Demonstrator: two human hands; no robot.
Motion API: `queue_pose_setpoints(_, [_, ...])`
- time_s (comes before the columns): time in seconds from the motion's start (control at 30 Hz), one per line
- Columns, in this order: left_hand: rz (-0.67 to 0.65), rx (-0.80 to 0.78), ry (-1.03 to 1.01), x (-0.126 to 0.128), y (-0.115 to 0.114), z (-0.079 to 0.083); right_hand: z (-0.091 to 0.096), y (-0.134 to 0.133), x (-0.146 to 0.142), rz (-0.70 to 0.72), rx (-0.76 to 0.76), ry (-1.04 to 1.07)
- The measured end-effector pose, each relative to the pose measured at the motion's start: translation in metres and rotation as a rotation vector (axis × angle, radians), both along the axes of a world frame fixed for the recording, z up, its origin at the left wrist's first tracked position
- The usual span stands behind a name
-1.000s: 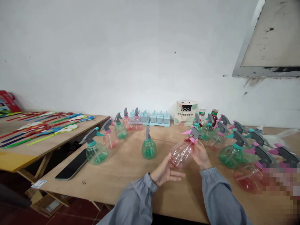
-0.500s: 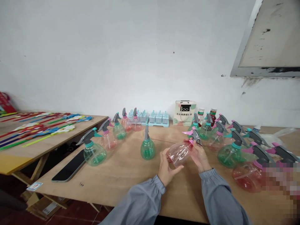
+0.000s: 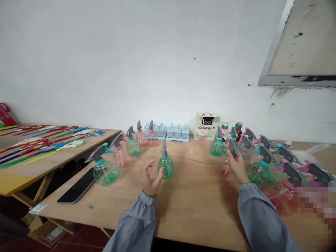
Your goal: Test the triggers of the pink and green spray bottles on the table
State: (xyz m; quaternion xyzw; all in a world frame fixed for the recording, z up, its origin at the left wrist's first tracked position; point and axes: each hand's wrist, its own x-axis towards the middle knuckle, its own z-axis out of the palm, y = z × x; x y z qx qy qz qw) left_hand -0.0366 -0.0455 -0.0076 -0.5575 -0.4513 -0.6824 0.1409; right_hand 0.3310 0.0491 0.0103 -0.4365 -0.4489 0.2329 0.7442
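Observation:
My right hand (image 3: 240, 168) grips a clear pink spray bottle (image 3: 224, 166) by its grey trigger head. That bottle is nearly upright beside the group on the right; whether its base touches the table is unclear. My left hand (image 3: 150, 179) holds nothing, its fingers apart and curved. Just behind its thumb stands a green spray bottle (image 3: 168, 167) with a grey trigger head, with a little green liquid inside. Close to my right wrist are another green spray bottle (image 3: 258, 172) and a pink spray bottle (image 3: 279, 197).
On the left of the wooden table (image 3: 189, 210) are several spray bottles and a black phone (image 3: 78, 187). Light-blue ice-pop moulds (image 3: 178, 133) and a paper bag (image 3: 207, 127) stand along the wall. Colourful hand-shaped sticks (image 3: 57, 145) cover a second table.
The pink bottle went from tilted between both hands to near upright in my right hand, farther right. My left hand let go of it and moved left toward the middle green bottle.

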Motion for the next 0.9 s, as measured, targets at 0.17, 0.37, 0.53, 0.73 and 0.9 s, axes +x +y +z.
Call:
queue_pose_setpoints(0.17, [-0.072,-0.298,0.047,-0.026,0.030,-0.007,0.002,0.018,0.005,-0.011,-0.033,-0.056])
queue_pose_setpoints(0.37, [-0.257,-0.549,0.095,-0.018,0.053,-0.038,0.002,0.034,0.012,-0.050,-0.003,-0.127])
queue_pose_setpoints(0.53, [-0.180,-0.573,0.121,-0.013,0.053,-0.045,-0.008,0.020,0.006,-0.090,0.072,-0.176])
queue_pose_setpoints(0.73, [-0.228,-0.609,0.163,0.007,0.036,-0.047,-0.024,-0.046,-0.041,-0.213,0.394,-0.378])
queue_pose_setpoints(0.9, [-0.393,-0.659,0.270,0.055,0.012,-0.040,-0.022,-0.074,-0.108,0.231,0.128,-0.508])
